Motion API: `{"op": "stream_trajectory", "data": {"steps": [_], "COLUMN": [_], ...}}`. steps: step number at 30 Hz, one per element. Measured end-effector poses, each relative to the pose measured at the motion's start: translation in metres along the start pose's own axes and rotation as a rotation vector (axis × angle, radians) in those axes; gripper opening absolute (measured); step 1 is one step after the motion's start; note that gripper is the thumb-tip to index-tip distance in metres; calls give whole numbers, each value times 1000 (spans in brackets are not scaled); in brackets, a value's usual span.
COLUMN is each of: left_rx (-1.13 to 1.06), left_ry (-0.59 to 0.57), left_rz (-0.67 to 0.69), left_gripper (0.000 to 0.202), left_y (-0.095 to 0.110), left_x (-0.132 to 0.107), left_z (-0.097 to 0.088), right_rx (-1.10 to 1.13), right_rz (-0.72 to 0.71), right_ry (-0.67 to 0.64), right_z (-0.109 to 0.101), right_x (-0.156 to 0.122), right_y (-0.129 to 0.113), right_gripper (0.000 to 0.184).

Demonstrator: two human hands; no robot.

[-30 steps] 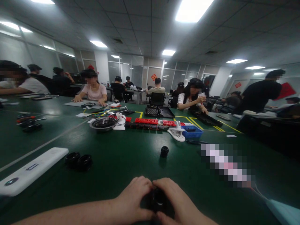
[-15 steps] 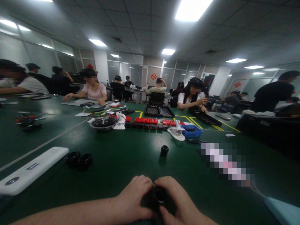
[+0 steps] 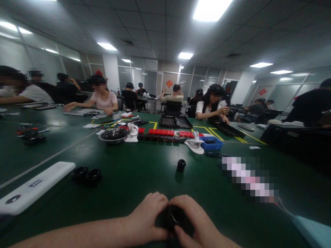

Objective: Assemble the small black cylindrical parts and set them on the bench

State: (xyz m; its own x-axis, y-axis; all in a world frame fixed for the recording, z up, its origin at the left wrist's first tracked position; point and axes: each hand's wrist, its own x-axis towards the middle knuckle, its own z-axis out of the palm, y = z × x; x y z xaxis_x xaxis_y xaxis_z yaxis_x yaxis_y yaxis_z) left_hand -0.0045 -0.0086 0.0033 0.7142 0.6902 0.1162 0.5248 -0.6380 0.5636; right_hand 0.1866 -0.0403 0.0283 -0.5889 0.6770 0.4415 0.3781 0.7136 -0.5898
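Low at the front of the green table, my left hand (image 3: 150,218) and my right hand (image 3: 198,220) meet around a black round fitting with a hole (image 3: 176,214). The fingers of both hands are closed on it, and its lower part is hidden between the palms. Beyond my hands a small black ribbed fitting (image 3: 181,165) stands alone on the table. Two larger black ring-shaped fittings (image 3: 87,176) lie side by side to the left, against the end of a long white panel (image 3: 38,187).
Further back are a metal bowl of cables (image 3: 113,135), red and black strips (image 3: 161,134), white clips (image 3: 194,144) and a blue tray (image 3: 212,143). Dark tools (image 3: 32,134) lie left, a light blue item (image 3: 312,230) right. A co-worker in pink (image 3: 102,98) sits across.
My hands stay almost in place around the black fitting, which has tilted slightly. Across the table, the co-worker in pink has shifted their hands to the left.
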Motion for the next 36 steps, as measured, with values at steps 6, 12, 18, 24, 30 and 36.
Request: {"op": "stream_trajectory", "data": {"steps": [6, 12, 18, 24, 30, 36], "left_rx": [-34, 3, -14, -2, -13, -37], "left_ry": [14, -14, -9, -13, -5, -8], "left_rz": [27, 0, 14, 1, -5, 22], "left_gripper": [41, 33, 43, 37, 36, 48], "left_y": [-4, 3, 0, -1, -1, -2], "left_x": [-2, 1, 0, 0, 1, -1], "left_z": [2, -3, -3, 0, -1, -1], "right_rx": [-61, -43, -35, -59, 8, -36], "right_rz": [130, 56, 44, 249, 67, 94], "right_ry": [5, 58, 7, -96, -7, -58], "right_z": [5, 3, 0, 4, -2, 1], "right_x": [-1, -2, -3, 1, 0, 0], "right_y": [4, 1, -1, -1, -5, 1], "right_gripper": [45, 27, 52, 37, 40, 58]}}
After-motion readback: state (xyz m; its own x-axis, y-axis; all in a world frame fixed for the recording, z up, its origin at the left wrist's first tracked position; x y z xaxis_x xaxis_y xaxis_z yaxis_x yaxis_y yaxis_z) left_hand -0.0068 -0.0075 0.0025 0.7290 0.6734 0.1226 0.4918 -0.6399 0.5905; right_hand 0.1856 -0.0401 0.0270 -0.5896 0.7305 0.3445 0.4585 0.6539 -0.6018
